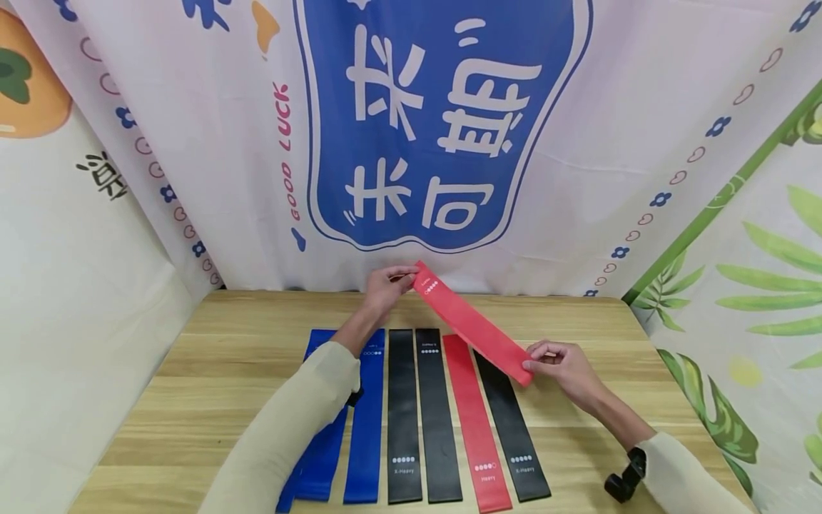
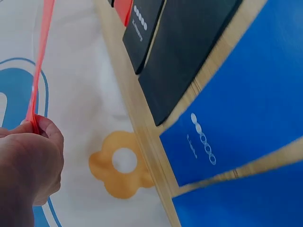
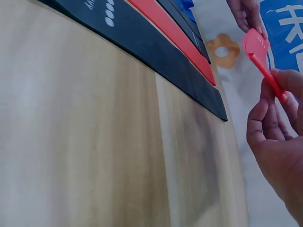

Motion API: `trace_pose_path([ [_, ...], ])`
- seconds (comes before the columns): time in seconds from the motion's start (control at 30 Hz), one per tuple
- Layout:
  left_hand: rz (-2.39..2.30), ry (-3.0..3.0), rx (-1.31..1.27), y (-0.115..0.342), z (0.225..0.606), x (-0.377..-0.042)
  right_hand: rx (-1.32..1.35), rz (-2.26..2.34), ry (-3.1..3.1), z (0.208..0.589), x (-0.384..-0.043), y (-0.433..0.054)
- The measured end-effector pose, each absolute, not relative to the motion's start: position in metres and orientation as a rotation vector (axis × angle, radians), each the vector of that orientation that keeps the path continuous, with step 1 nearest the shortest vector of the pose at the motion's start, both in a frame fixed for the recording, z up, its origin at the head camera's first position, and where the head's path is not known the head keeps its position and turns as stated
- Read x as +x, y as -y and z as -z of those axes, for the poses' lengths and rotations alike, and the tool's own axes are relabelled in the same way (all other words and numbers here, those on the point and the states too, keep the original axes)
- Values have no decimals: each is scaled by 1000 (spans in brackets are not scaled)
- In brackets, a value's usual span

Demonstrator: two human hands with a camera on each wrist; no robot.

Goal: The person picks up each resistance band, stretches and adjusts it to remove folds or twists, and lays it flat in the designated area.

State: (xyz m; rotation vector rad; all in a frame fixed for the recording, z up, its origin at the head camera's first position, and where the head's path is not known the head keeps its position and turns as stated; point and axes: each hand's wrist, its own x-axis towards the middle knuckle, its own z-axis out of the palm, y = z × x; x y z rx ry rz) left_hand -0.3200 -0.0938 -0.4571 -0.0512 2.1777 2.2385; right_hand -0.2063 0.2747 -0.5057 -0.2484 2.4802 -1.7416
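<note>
A red resistance band (image 1: 472, 321) is stretched out slantwise above the table, its printed dots near the upper end. My left hand (image 1: 387, 287) pinches that upper end between thumb and fingers. The lower end is pinched by my right hand (image 1: 568, 370), thumb on the near side. Beneath lie flat bands in a row: a blue band (image 1: 366, 428), a black band (image 1: 402, 400), another black band (image 1: 439, 414), a red band (image 1: 477, 428) marked Heavy, and a black band (image 1: 516, 435) marked X-Heavy. The held band overlaps the last one's top in the head view.
More blue band (image 1: 321, 457) lies at the row's left, partly hidden by my left sleeve (image 1: 282, 428). The wooden table (image 1: 591, 321) ends at a printed curtain (image 1: 244, 178) behind. A black wrist device (image 1: 626, 477) sits on my right wrist.
</note>
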Motion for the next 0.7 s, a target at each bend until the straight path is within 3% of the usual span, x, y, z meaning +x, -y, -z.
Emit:
trace_pose_path([
  [0.7, -2164, -2240, 227, 41, 463, -309, -444, 1590, -2240, 497, -159, -296],
])
